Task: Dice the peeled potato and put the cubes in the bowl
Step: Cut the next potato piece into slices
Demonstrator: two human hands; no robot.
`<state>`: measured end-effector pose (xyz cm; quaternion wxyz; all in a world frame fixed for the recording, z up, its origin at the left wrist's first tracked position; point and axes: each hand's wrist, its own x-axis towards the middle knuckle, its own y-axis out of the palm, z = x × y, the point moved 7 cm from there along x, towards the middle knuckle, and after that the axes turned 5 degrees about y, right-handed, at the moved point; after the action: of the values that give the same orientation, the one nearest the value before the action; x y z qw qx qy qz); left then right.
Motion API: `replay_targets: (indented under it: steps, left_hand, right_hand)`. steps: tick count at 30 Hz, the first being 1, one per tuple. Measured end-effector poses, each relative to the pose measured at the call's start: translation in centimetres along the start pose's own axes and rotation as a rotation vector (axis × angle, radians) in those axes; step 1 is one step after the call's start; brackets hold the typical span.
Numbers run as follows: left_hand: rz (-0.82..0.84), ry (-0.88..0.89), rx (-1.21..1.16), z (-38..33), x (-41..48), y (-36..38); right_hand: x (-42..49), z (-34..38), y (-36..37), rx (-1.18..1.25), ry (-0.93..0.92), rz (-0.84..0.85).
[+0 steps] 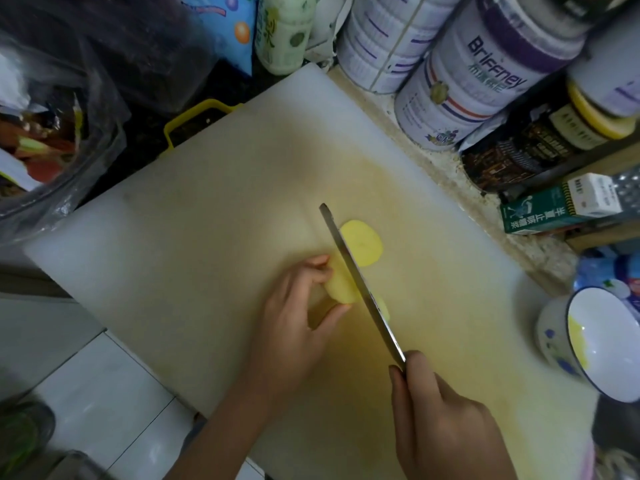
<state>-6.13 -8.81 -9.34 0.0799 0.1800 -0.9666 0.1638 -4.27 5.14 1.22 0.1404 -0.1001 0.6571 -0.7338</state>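
Pinching potato point(341, 289) with left hand point(298, 311), left of knife point(360, 282) | gripping its handle with right hand point(443, 420) | likely firm, slippery: hold far end

Dim, flat light on my cutting board point(207, 209) — brightest at its far white corner, duller toward me. The wide lens bends the tins point(460, 88) at the top edge; the bowl point(552, 327) at right is smeared with blur, the dark corners soft.

Lower left: white tiled floor point(104, 393) w/ dark grout lines. Right side: speckled stone counter point(485, 202) strip, running diag. Upper right: big tins point(467, 88) crowded tog. Upper left: clear plastic bag point(62, 133). Light dim, soft.
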Motion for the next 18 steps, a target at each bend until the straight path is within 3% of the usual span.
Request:
replay_targets:
  steps: [4,9,13,18]
  left_hand:
    - [0.049,-0.038,0.069,0.0,0.1,0.3]
    - [0.189,-0.011,0.281,-0.6,0.3,1.3]
    - [0.128,-0.055,0.233,-0.8,0.6,1.2]
    - [0.156,-0.095,0.103,-0.3,0.1,0.7]
  right_hand:
    - [0.0,-0.7,-0.5,0.104,-0.029,0.016]
    - [0.2,-3.5,-0.7,0.315,0.079,0.030]
    - [0.0,-5.4,1.2,0.494,0.161,0.114]
    - [0.3,-5.5,2.1,0.587,0.112,0.170]
